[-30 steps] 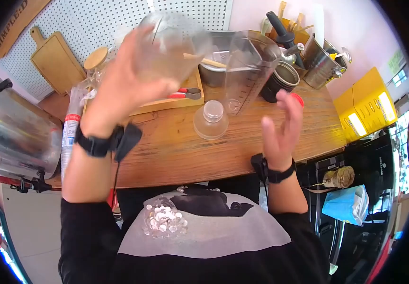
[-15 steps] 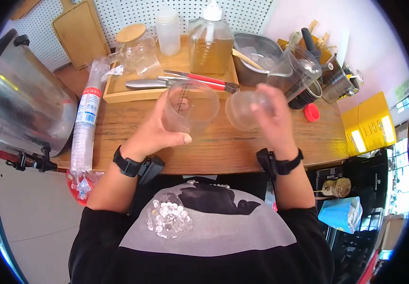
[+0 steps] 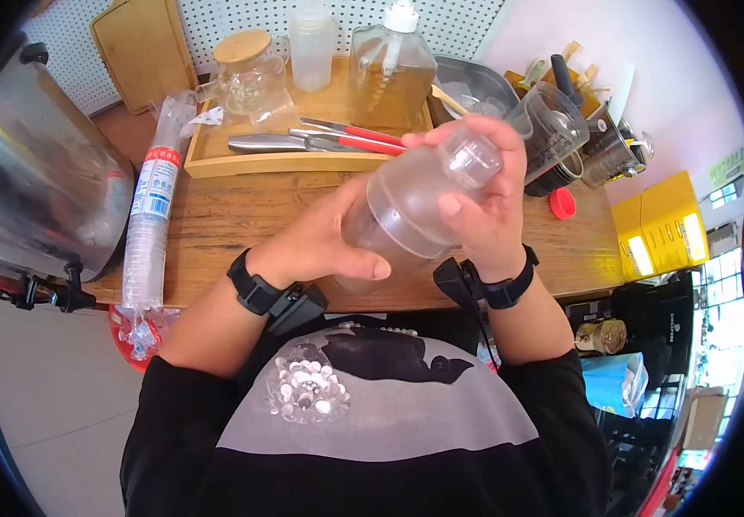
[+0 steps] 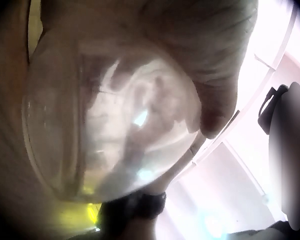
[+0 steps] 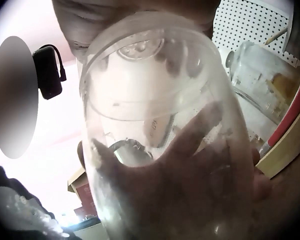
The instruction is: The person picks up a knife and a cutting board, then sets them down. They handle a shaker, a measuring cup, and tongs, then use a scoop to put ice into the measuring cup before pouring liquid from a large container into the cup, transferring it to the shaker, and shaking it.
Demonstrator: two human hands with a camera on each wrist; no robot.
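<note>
A translucent shaker cup [image 3: 389, 226] with its domed lid [image 3: 428, 185] on it is held tilted over the table's front part, its capped top toward the right. My left hand [image 3: 316, 237] grips the cup's body from the left, thumb along the near side. My right hand [image 3: 497, 207] holds the lid end round the small clear cap [image 3: 473, 161], fingers over the far side and thumb on the near side. In the right wrist view the lid's rim [image 5: 135, 117] meets the cup, and left-hand fingers show through the wall.
Behind is a wooden tray [image 3: 260, 165] with tongs [image 3: 303, 142], a glass teapot [image 3: 251, 86] and a pump bottle [image 3: 393, 73]. Wrapped cups [image 3: 148, 224] and a steel barrel [image 3: 40, 172] stand left. A measuring jug [image 3: 553, 129], red lid [image 3: 562, 203] and yellow box [image 3: 660, 226] are right.
The lid, lifted from the table by my right hand, has moved left onto the cup. My left hand brought the cup down from above the tray, and the cup now tilts rightward.
</note>
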